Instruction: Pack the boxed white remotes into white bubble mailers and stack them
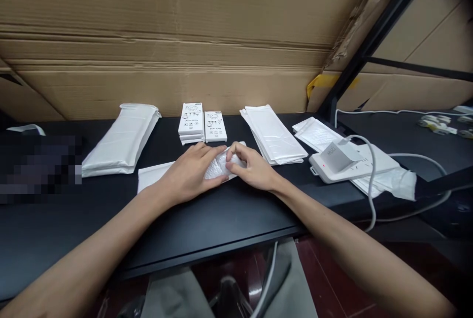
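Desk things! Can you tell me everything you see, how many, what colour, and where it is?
Cardboard sheet: 1, brown, behind the desk
Desk: 1, black, under the things
Padded mailer stack: 1, white, left side of the desk
Printed boxes: about 4, white, back middle
Flat mailer pile: 1, white, right of the boxes
Power strip: 1, white, right side, with a grey cable
Bubble wrap bundle: 1, white, between the hands
Left hand: 1, on the bundle
Right hand: 1, on the bundle
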Demonstrator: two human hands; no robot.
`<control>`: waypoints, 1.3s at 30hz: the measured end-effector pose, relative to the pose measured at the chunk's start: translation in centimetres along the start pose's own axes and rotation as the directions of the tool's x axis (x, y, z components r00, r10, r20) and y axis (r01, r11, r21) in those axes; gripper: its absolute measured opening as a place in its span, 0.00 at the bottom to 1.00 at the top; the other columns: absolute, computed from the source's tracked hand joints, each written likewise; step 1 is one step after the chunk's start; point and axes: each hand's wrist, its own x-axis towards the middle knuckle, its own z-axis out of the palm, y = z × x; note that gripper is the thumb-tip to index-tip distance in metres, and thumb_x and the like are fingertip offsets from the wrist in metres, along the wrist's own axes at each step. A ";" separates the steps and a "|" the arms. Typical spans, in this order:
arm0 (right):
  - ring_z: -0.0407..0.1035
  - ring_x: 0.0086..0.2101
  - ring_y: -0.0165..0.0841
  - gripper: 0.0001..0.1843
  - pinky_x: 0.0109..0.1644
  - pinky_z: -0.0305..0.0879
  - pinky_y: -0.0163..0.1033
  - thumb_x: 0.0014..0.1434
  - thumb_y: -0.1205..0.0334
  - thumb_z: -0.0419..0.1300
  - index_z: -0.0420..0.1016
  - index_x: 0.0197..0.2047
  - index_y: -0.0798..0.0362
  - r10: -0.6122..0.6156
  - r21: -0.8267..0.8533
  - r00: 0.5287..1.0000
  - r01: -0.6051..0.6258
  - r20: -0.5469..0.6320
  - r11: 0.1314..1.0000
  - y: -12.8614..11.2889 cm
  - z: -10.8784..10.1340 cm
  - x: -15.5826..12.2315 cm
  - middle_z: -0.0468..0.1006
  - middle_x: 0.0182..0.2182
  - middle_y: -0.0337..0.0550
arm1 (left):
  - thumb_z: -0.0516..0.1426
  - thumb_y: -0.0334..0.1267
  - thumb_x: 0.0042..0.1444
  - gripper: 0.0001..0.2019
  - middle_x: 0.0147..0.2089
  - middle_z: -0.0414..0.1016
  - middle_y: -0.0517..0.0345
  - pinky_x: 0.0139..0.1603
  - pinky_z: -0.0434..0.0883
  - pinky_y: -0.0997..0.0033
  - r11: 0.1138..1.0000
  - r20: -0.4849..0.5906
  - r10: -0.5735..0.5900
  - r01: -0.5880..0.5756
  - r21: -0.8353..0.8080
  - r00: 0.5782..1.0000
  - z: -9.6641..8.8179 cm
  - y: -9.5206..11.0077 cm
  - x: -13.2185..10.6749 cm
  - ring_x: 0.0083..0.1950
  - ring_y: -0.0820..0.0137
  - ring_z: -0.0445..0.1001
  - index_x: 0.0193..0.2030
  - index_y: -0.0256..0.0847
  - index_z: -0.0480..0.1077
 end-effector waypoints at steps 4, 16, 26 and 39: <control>0.59 0.28 0.27 0.05 0.34 0.56 0.35 0.58 0.62 0.56 0.67 0.39 0.48 0.025 -0.041 0.995 -0.029 -0.101 0.999 0.2 0.0 0.2 0.71 0.34 0.33 | 0.56 0.51 0.60 0.28 0.51 0.74 0.48 0.53 0.68 0.60 0.999 0.016 -0.026 0.026 0.030 1.000 -0.2 0.1 0.0 0.51 0.58 0.70 0.63 0.39 0.63; 0.66 0.33 0.31 0.09 0.41 0.63 0.38 0.59 0.57 0.60 0.68 0.42 0.49 -0.036 -0.110 0.893 -0.016 -0.449 0.994 0.8 -1.2 0.7 0.71 0.32 0.37 | 0.52 0.56 0.60 0.31 0.60 0.70 0.46 0.56 0.67 0.53 0.979 0.039 -0.153 0.146 0.141 0.987 -1.2 -0.5 -0.2 0.59 0.52 0.69 0.66 0.42 0.60; 0.69 0.35 0.34 0.08 0.46 0.63 0.42 0.61 0.55 0.58 0.68 0.41 0.49 -0.182 -0.327 0.841 0.007 -0.509 0.945 1.3 -2.4 0.6 0.75 0.36 0.41 | 0.53 0.60 0.57 0.34 0.61 0.69 0.49 0.56 0.68 0.55 0.980 0.028 -0.176 0.172 0.103 0.984 -1.3 -0.3 -0.1 0.60 0.54 0.69 0.66 0.45 0.60; 0.62 0.49 0.51 0.26 0.53 0.56 0.54 0.64 0.45 0.49 0.72 0.49 0.58 0.011 -0.568 0.740 -0.526 -0.672 0.633 4.1 -6.3 0.0 0.73 0.47 0.60 | 0.56 0.59 0.56 0.30 0.57 0.73 0.51 0.51 0.71 0.57 0.957 -0.330 -0.261 0.287 0.031 0.907 -3.9 0.2 0.2 0.51 0.57 0.74 0.61 0.44 0.65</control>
